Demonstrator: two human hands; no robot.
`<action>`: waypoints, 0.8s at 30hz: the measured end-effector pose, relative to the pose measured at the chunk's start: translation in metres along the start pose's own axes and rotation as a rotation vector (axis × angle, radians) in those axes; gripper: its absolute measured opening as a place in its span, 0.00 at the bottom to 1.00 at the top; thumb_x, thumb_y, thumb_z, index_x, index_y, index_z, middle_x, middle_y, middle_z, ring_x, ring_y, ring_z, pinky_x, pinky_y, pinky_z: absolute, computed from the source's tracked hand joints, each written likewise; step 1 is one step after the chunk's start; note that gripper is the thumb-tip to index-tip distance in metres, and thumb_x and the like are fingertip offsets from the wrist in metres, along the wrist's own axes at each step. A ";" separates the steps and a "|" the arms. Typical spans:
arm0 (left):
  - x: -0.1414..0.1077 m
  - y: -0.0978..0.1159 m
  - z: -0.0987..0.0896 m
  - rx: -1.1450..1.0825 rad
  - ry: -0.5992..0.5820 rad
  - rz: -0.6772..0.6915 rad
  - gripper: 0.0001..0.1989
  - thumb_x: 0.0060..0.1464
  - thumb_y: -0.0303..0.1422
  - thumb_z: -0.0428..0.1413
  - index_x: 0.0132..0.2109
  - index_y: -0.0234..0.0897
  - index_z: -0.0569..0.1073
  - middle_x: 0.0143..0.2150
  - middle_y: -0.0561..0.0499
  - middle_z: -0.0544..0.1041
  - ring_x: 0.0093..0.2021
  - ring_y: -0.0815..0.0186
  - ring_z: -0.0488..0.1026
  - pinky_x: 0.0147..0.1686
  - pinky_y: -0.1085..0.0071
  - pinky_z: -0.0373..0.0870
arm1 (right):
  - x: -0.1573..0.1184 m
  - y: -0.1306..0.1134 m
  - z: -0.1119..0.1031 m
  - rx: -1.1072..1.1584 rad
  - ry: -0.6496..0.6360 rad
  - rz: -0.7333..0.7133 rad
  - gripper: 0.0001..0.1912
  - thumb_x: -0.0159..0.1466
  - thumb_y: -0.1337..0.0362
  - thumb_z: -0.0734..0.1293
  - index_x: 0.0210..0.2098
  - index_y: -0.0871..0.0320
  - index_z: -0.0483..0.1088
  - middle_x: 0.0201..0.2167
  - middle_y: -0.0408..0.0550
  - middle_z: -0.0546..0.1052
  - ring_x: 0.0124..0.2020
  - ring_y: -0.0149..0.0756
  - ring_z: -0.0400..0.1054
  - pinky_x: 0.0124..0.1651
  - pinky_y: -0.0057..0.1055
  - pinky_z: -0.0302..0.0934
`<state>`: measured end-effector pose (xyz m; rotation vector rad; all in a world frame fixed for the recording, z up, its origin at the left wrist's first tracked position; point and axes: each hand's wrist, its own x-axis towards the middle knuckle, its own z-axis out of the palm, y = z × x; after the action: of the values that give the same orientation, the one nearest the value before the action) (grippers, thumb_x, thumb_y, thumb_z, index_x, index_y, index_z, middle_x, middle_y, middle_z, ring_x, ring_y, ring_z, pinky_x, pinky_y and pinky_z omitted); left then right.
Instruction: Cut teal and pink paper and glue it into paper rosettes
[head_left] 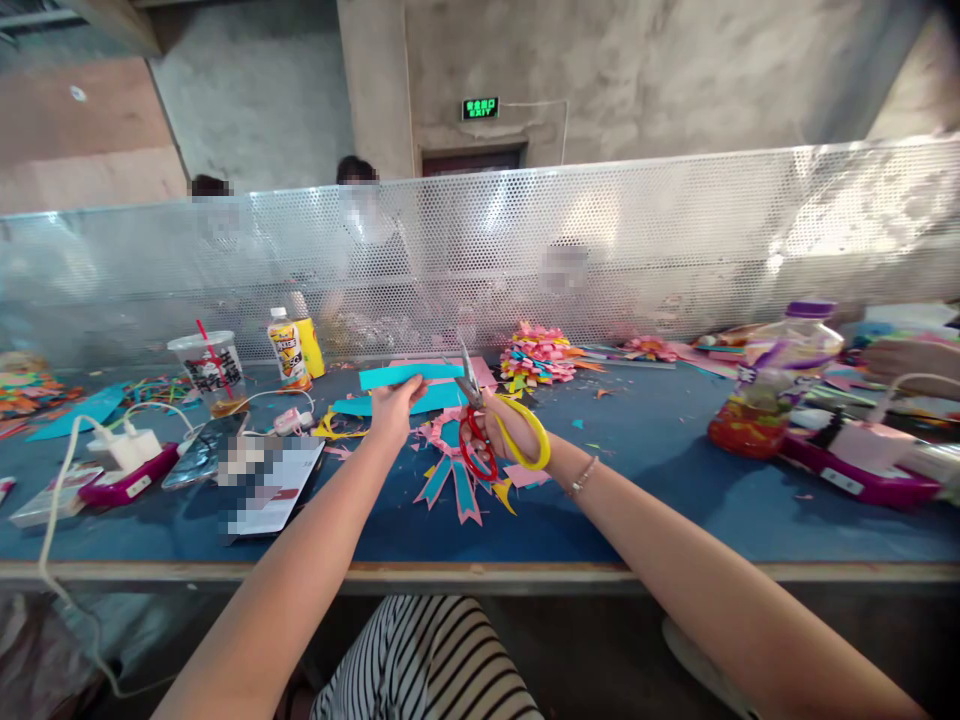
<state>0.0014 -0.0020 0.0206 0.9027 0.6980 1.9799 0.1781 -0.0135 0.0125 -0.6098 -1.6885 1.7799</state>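
My left hand (396,402) pinches a long blue paper strip (382,377) and holds it above the table. In my right hand (501,418) is a pair of scissors (535,448) with yellow and red handles. Their blades point up and stand apart beside the strip's right end. Below my hands lies a pink and blue paper rosette (465,490) with pointed tails. More blue paper (352,406) and a pink sheet (480,372) rest behind it. Yellow paper scraps (335,425) lie close to my left hand.
A drink cup (214,375), bottle (288,350), phone (201,455) and power strip (127,485) stand left. A large bottle (776,385) and another power strip (862,480) are right, near another person's hand (911,362). A perforated metal screen (675,240) runs behind a paper pile (538,355).
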 end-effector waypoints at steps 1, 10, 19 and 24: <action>0.000 0.000 0.000 0.004 -0.001 -0.004 0.13 0.27 0.28 0.64 0.25 0.32 0.69 0.22 0.53 0.73 0.24 0.69 0.72 0.29 0.73 0.70 | 0.001 0.002 -0.001 0.005 0.017 -0.007 0.24 0.61 0.43 0.49 0.30 0.57 0.61 0.20 0.43 0.67 0.18 0.28 0.59 0.19 0.25 0.54; 0.000 -0.002 0.000 0.002 0.004 -0.023 0.12 0.28 0.27 0.64 0.25 0.31 0.70 0.22 0.53 0.73 0.26 0.68 0.73 0.30 0.72 0.70 | 0.004 0.008 0.001 -0.058 0.100 -0.091 0.24 0.57 0.42 0.54 0.29 0.57 0.61 0.20 0.42 0.67 0.17 0.27 0.59 0.15 0.24 0.52; -0.003 0.000 0.002 -0.012 -0.028 -0.036 0.12 0.30 0.27 0.64 0.26 0.30 0.71 0.24 0.52 0.74 0.27 0.67 0.74 0.29 0.73 0.71 | 0.007 0.012 -0.004 -0.168 0.139 -0.182 0.25 0.58 0.41 0.53 0.29 0.58 0.60 0.21 0.41 0.67 0.16 0.25 0.57 0.17 0.24 0.54; -0.002 -0.001 0.002 -0.032 -0.033 -0.013 0.11 0.32 0.27 0.63 0.27 0.32 0.70 0.25 0.53 0.74 0.29 0.67 0.75 0.33 0.72 0.71 | 0.003 0.008 0.001 -0.163 0.123 -0.182 0.22 0.59 0.43 0.54 0.27 0.57 0.60 0.21 0.41 0.67 0.17 0.26 0.58 0.18 0.24 0.54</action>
<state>0.0037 -0.0031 0.0203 0.9076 0.6508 1.9555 0.1742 -0.0123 0.0044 -0.6014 -1.7559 1.4599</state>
